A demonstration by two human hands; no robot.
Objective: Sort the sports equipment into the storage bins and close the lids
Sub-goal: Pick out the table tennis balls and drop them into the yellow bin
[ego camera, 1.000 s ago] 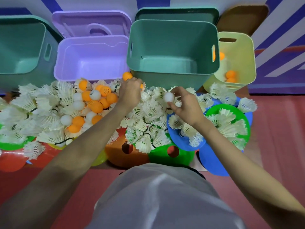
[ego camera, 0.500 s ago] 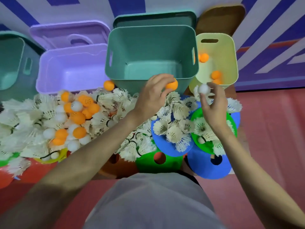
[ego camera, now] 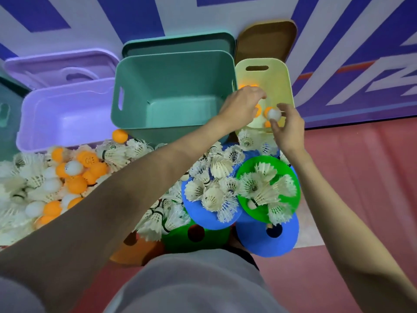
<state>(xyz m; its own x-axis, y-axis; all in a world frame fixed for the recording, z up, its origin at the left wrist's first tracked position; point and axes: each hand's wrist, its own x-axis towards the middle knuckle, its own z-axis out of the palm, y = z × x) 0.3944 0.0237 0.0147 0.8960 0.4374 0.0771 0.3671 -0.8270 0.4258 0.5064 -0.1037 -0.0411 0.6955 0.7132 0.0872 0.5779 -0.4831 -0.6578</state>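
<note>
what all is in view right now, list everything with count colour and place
green bin: one, empty, centre back
purple bin: one, empty, left of it
yellow bin: one, holds orange balls, right
lids: three, purple, green, brown, behind bins
balls: many, orange and white, left pile
shuttlecocks: many, white, across the pile
cones: several, blue, green, orange, front
white ball: one, pinched by right hand
left hand: over yellow bin
right hand: at yellow bin

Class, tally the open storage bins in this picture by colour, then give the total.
Green: 2, the big green bin and the green bin at the left edge
Purple: 1, the purple bin
Yellow: 1, the yellow bin
Total: 4
</note>
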